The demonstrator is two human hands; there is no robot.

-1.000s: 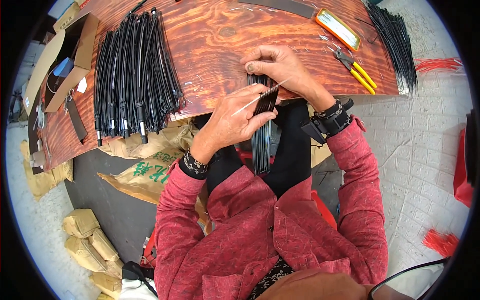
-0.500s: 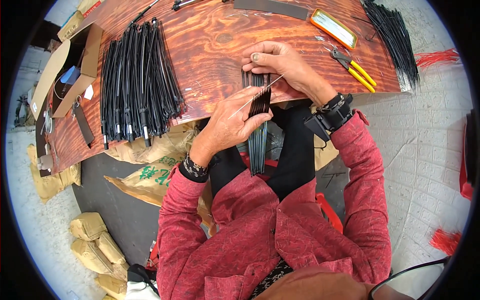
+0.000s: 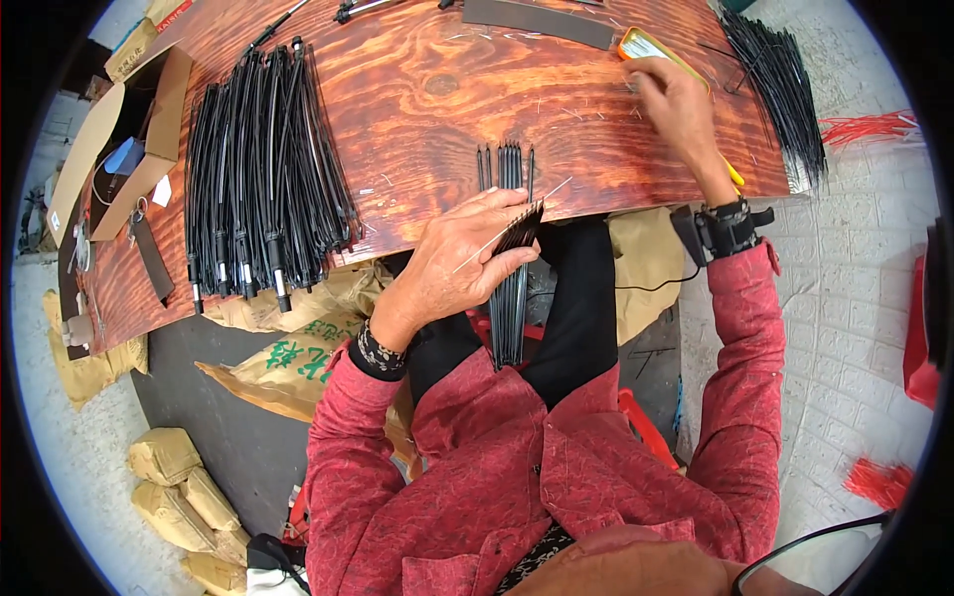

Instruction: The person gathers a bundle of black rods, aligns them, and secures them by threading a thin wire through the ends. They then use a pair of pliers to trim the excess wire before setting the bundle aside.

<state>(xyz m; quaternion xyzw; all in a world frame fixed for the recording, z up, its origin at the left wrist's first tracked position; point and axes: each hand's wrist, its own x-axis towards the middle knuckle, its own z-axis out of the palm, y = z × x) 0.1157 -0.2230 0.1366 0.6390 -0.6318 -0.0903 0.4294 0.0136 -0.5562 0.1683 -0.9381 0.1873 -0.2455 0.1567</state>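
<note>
My left hand (image 3: 462, 248) is closed around a bundle of thin black rods (image 3: 509, 318) just off the table's front edge. Small dark tips line the bundle's far end, which lies over the wood; its near end hangs above my lap. A thin pale wire (image 3: 556, 191) crosses the bundle at a slant beside my left fingers. At the upper right, my right hand (image 3: 678, 107) is over the near side of a yellow tin with an orange rim (image 3: 624, 46). Its thumb and forefinger are bent together in a pinch; what they hold, if anything, is too small to make out.
Black cable-like pieces (image 3: 260, 169) lie in a big heap on the left of the table, beside an open cardboard box (image 3: 149, 149). Black strands (image 3: 780, 84) cover the right corner. A yellow pliers handle (image 3: 733, 175) shows by my right wrist. Paper sacks (image 3: 184, 497) sit on the floor.
My right hand has left the far end of the bundle and moved right and away to the tin, now partly covering the pliers. My left hand keeps its grip.
</note>
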